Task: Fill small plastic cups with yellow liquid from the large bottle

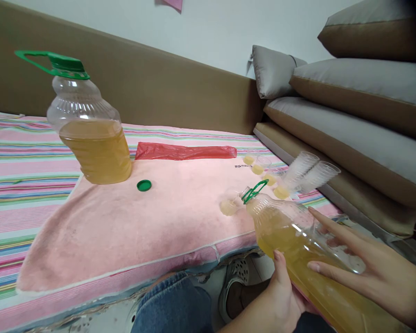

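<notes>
My left hand [284,296] supports a large clear plastic bottle [298,240] from below. Around its upper side is my right hand [370,273], fingers spread along the plastic. The bottle lies tilted, holding yellow liquid, with a green ring handle [256,190] at its neck. Its mouth is at a small clear cup [228,206] with pale yellow liquid in it; whether they touch I cannot tell. A row of small cups [257,167] with yellow liquid stands beyond, beside two stacks of clear cups [319,176]. A green cap [144,185] rests on the pink cloth [152,226].
Another big bottle [104,152], part full and green-capped, stands at the left. A red plastic bag [185,151] lies folded at the cloth's back edge. Stacked cushions [350,125] rise on the right, and a brown headboard [142,78] runs behind the striped sheet [7,185].
</notes>
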`<state>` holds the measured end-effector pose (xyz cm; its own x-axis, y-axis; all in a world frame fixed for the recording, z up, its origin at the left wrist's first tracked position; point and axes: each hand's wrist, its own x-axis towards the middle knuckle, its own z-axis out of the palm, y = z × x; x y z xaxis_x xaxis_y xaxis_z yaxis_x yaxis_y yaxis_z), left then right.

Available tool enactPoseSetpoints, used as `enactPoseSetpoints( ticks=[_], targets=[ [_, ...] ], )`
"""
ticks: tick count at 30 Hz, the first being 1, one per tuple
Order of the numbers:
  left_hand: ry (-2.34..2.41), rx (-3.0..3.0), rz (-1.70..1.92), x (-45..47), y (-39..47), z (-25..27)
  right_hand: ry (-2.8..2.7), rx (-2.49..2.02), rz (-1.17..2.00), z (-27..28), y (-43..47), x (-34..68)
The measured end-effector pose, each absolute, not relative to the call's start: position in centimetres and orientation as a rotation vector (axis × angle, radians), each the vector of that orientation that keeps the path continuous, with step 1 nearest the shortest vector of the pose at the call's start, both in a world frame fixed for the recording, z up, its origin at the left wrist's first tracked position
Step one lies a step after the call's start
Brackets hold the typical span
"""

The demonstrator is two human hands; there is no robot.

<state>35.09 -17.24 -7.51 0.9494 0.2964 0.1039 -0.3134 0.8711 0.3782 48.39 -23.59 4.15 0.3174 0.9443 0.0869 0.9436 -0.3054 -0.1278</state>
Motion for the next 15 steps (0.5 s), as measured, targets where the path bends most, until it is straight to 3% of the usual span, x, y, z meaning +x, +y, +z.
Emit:
enactPoseSetpoints(
  ticks=[15],
  targets=[
    [-0.020, 0.443, 0.301, 35.14, -17.25, -7.60, -1.742, -2.452, 0.005, 4.17, -23.68, 48.35]
  ],
)
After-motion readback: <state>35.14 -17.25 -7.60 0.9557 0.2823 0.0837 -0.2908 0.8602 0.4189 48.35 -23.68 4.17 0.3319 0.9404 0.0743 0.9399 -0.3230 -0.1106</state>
